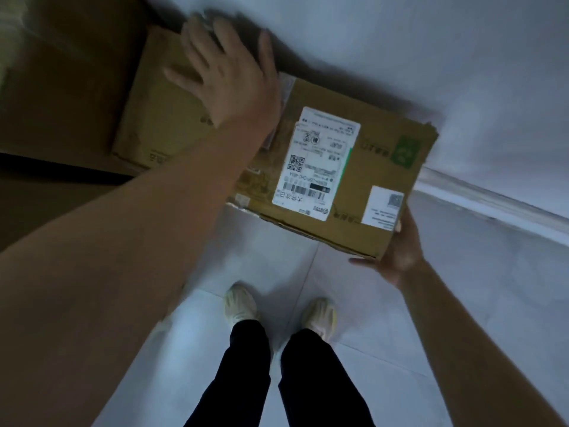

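A brown cardboard box [366,180] with a white shipping label [314,163] and a green recycling mark is held above the floor, tilted. My right hand [397,251] grips its near right corner, thumb on the side and fingers under it. My left hand [224,72] lies flat with spread fingers on top of the box's far left part. The far end of the box rests against a larger brown surface at the left. The frame is blurred by motion.
A large brown cardboard surface [61,103] fills the left side. A white wall [431,57] with a baseboard runs behind the box. Pale floor tiles [462,303] lie below, with my two feet in light shoes [240,306] and dark trousers.
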Tool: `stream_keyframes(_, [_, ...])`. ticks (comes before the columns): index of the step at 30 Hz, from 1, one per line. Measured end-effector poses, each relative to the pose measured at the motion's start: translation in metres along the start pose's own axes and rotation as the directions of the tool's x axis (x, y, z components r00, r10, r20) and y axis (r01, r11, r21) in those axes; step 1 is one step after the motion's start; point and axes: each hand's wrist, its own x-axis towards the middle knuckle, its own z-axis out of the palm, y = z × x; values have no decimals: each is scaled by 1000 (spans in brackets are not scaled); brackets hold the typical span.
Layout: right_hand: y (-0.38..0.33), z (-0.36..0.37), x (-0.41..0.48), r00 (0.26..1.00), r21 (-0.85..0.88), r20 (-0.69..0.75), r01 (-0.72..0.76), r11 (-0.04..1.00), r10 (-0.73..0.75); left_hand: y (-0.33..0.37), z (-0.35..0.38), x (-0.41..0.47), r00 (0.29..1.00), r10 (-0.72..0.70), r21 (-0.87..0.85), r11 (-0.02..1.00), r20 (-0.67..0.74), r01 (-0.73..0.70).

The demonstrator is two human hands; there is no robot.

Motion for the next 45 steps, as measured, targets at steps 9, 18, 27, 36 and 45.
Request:
stream_keyframes(9, [5,86,-28,995,-89,-76,50,995,-57,-19,-21,-42,967,213,-92,975,140,-201])
stream_keyframes(18, [-76,83,-201,636,-734,-372,243,634,-676,6,-184,-66,706,707,-92,706,36,-702])
stream_keyframes(27, [-143,90,-557,63,-827,-383,422,372,-922,147,-489,-134,406,811,-251,326,-421,-911])
stream_keyframes(36, [17,-32,-895,-429,-868,-490,154,473,-759,200,-701,-418,86,874,-446,-157,-478,-881])
stream_keyframes(45, [353,-204,-1035,-606,-578,-700,170,798,-378,113,-719,-784,-363,781,-472,-605,-508,-641])
